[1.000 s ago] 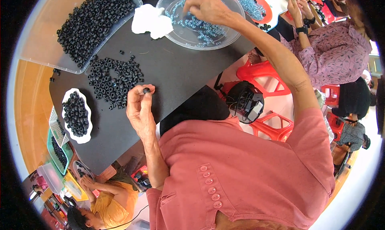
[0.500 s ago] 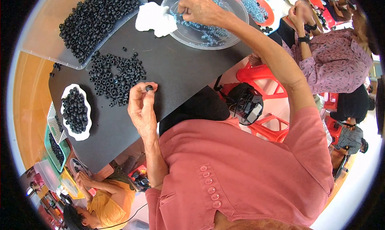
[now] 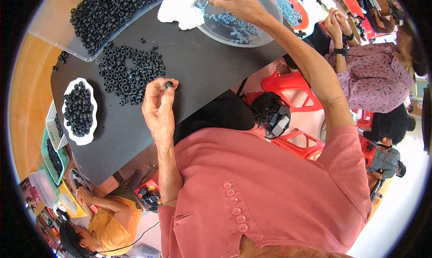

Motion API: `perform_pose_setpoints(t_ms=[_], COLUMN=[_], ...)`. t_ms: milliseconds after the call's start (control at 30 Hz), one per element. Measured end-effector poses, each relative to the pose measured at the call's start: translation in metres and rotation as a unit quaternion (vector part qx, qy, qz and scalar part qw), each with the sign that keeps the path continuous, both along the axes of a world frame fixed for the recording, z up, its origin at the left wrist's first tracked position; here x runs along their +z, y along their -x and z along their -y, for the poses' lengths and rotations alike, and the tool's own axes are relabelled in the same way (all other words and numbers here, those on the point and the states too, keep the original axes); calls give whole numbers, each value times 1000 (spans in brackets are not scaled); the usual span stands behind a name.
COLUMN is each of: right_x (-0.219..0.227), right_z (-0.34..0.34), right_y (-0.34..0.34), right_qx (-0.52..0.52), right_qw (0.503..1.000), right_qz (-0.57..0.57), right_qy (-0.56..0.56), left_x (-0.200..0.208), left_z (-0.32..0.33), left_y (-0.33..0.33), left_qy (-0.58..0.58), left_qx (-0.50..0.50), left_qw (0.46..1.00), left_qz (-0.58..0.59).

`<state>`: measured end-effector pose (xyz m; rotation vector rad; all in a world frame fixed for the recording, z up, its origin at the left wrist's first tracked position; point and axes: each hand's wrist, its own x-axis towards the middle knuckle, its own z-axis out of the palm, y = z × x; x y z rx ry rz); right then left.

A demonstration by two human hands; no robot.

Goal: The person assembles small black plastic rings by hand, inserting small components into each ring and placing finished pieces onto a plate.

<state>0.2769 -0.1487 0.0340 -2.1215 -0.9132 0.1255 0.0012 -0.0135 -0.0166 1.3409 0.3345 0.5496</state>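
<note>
Left hand (image 3: pixel 158 109) pinches small black ring (image 3: pixel 169 84), right hand (image 3: pixel 240 5), fingers bunched, hold indiscernible, over clear round plastic tub (image 3: pixel 218 35) at left hand's two o'clock, white scalloped dish (image 3: pixel 84 141) at nine, heaped black rings (image 3: pixel 146 71) at ten, crumpled white cloth (image 3: pixel 180 11) at twelve, between tub and translucent box (image 3: pixel 56 31).

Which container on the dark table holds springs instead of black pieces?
The round clear tub, under the right hand: bluish, shiny springs lie in it, whereas the large bin and the white wavy-edged dish hold black pieces.
</note>
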Motion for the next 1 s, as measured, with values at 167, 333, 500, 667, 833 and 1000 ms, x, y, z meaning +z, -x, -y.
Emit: perform_pose_setpoints(t_ms=[167, 333, 500, 667, 833, 1000], right_x=[3, -23, -1, -30, -33, -34], right_z=[0, 20, 15, 2, -13, -11], right_y=[5, -19, -15, -26, -24, -23], right_qx=[-17, -66, -57, 11, 51, 36], right_qw=[997, 981, 986, 973, 952, 947], right_qz=[-53, 170, 150, 220, 285, 305], right_qy=[-45, 71, 47, -63, 101, 96], left_x=[1, 2, 5, 6, 3, 6], left_z=[0, 1, 2, 2, 3, 2], left_y=[2, -2, 2, 0, 1, 1], left_qy=[-3, -9, -14, -11, -10, -7], left_qx=[-2, -5, 2, -7, 0, 1], left_qw=[1000, 1000, 1000, 1000, 1000, 1000], left_qz=[8, -2, -18, -10, -11, -15])
